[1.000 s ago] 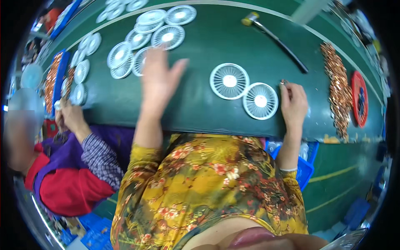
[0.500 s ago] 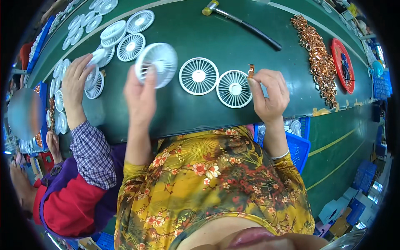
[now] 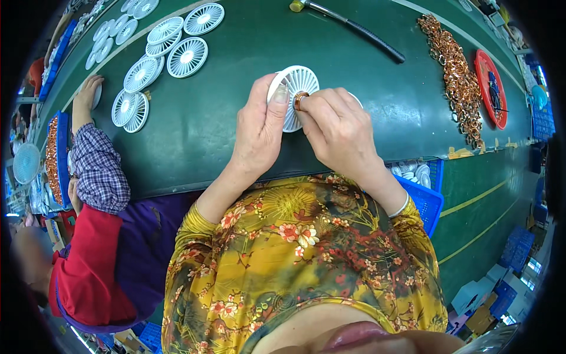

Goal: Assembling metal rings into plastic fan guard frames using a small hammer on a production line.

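My left hand (image 3: 259, 127) grips a white spoked disc (image 3: 302, 76) by its left edge, thumb on the near face, and holds it tilted above the green table. Pinched in my right hand (image 3: 336, 124) is a copper-coloured ring (image 3: 299, 100), which sits at the middle of the disc. My fingers hide part of the hub, so I cannot tell how far the ring is seated. Behind my right hand the rim of another white disc (image 3: 356, 99) peeks out.
Several white spoked discs (image 3: 187, 57) lie at the left. Beyond my hands rests a hammer (image 3: 371, 38). Copper rings (image 3: 451, 71) are heaped at the right beside a red tray (image 3: 482, 65). A co-worker's hand (image 3: 88, 94) reaches in at far left; a blue basket (image 3: 427, 203) stands below the table edge.
My left hand has come right and my right hand left, bringing disc and copper ring together. One of the two discs before me no longer shows on the table. The co-worker's hand has shifted left.
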Action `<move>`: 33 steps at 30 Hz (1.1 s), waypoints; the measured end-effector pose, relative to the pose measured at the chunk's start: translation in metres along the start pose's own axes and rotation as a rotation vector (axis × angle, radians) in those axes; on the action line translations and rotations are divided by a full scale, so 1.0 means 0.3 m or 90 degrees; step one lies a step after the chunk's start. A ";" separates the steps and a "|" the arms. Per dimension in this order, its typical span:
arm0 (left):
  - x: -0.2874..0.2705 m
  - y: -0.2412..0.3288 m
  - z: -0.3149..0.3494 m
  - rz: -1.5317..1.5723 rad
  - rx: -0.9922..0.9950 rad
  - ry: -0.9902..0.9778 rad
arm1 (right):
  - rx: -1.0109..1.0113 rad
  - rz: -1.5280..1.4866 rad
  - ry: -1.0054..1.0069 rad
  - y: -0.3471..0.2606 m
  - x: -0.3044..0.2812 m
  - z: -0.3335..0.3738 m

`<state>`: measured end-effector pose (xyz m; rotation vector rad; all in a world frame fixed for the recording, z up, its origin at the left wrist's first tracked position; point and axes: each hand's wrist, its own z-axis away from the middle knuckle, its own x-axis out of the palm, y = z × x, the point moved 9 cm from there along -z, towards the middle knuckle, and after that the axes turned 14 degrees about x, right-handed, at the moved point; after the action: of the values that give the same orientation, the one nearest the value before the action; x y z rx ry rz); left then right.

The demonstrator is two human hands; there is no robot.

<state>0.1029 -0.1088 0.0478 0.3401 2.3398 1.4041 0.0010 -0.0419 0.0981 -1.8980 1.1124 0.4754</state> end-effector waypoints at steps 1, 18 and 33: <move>-0.001 0.002 0.001 0.001 -0.001 -0.001 | 0.021 0.002 -0.027 0.004 0.013 -0.003; 0.031 -0.019 0.061 0.326 -0.216 -0.152 | -0.049 -0.013 0.045 -0.053 -0.070 0.056; -0.298 0.000 0.095 -0.290 0.074 0.209 | 0.578 0.315 0.198 0.795 -0.460 0.140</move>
<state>0.1956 -0.1219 0.0541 -0.4036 2.5415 1.1703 -0.2691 0.0088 0.0519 -0.9079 1.6493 -0.0949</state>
